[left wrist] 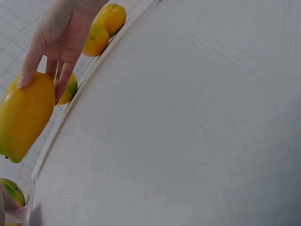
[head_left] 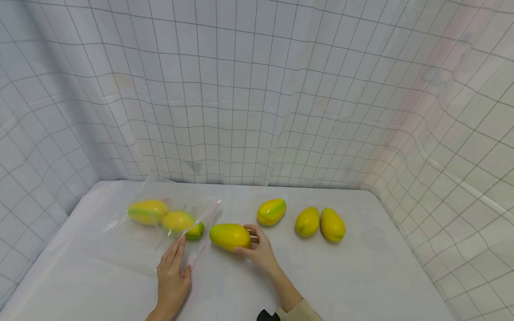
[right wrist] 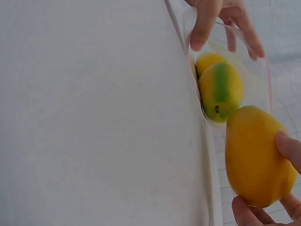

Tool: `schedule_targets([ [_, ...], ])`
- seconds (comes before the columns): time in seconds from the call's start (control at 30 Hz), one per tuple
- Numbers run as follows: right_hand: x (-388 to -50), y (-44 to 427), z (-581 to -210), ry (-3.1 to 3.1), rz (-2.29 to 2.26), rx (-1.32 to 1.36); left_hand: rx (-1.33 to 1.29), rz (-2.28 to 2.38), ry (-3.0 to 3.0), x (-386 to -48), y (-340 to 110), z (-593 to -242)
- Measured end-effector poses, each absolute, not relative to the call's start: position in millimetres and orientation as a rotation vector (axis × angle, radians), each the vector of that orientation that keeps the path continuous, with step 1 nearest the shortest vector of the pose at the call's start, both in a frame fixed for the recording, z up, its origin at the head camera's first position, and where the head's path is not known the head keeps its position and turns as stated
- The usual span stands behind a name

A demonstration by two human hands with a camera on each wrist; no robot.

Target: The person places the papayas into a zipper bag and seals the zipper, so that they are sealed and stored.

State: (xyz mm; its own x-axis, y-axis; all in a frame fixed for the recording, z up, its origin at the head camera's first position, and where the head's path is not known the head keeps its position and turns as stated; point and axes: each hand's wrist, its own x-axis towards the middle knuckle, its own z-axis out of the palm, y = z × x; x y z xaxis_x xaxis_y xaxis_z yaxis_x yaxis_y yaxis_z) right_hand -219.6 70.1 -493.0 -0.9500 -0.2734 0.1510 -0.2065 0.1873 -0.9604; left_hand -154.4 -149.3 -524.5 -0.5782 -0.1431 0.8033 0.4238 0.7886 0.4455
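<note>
A clear zip bag (head_left: 120,243) with a pink-edged mouth lies at the left of the table, two yellow-green mangoes (head_left: 148,212) inside it. The nearer one's green end shows at the opening. My left hand (head_left: 172,276) holds the bag's mouth, its thumb and fingers spread apart along the rim in the right wrist view. Just right of that mouth, my right hand (head_left: 261,249) grips another yellow mango (head_left: 230,236) by its rear end, the greenish tip pointing towards the bag. The left wrist view shows this mango (left wrist: 28,115) between the right thumb and fingers.
Three more mangoes lie to the right: one with a green stripe (head_left: 271,211), then a close pair (head_left: 308,222). They rest on a white-covered table (head_left: 361,276). Grid-patterned white curtains (head_left: 241,89) enclose the back and both sides.
</note>
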Motion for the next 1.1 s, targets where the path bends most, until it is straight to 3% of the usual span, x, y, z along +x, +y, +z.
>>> schedule_targets([
  [0.3, -220, 44, -488, 2.405, -1.870, -0.400, -0.218, -0.772, -2.058, -154, -149, -525],
  [0.57, -210, 32, -463, 2.374, -1.859, -0.381, -0.215, -0.774, -2.045, -155, -149, -526],
  [1.1, -224, 6, -493, 2.400, -1.840, -0.317, -0.228, -0.760, -2.036, -157, -151, -527],
])
